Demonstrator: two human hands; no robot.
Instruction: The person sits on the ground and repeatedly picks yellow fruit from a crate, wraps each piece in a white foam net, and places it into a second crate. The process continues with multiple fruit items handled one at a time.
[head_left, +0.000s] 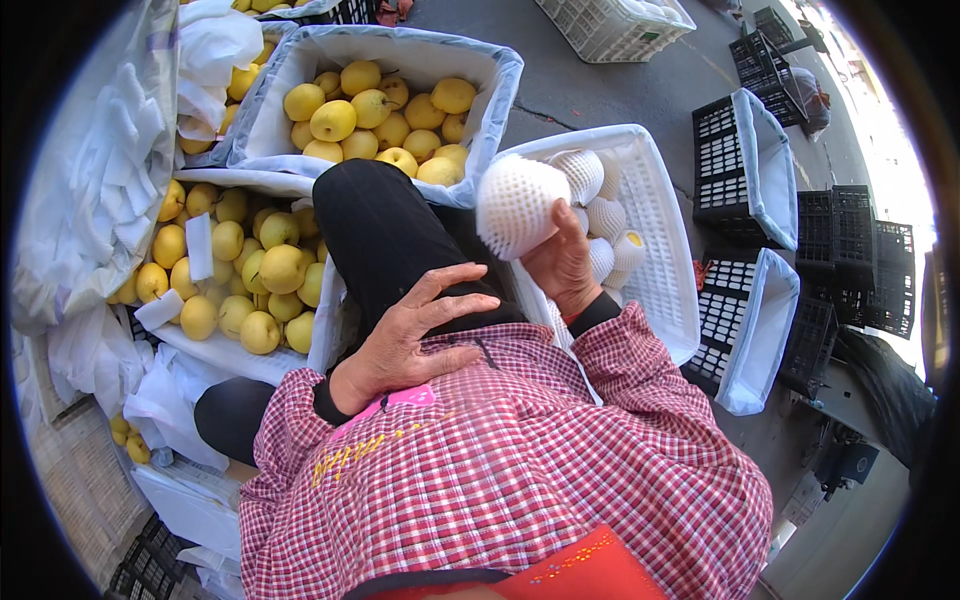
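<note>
My right hand (562, 262) holds a white foam net sleeve (523, 206), rounded and full in shape; what is inside is hidden by the mesh. It is raised over the near left side of a white plastic crate (664, 247), where several fruits in foam nets (606, 217) lie. One of these shows yellow skin at its opening. My left hand (412, 330) is palm down over my lap, fingers spread, with nothing in it. Left of my knee, yellow pears (282, 268) fill a lined crate (330, 315). Ahead stands another lined crate (495, 71) of yellow pears (371, 109).
Flattened white foam nets (124, 150) lie in a plastic bag at the far left. Black crates with pale liners (769, 172) stand on the grey floor at the right, beside stacked black crates (832, 232). A white crate (600, 34) stands at the top.
</note>
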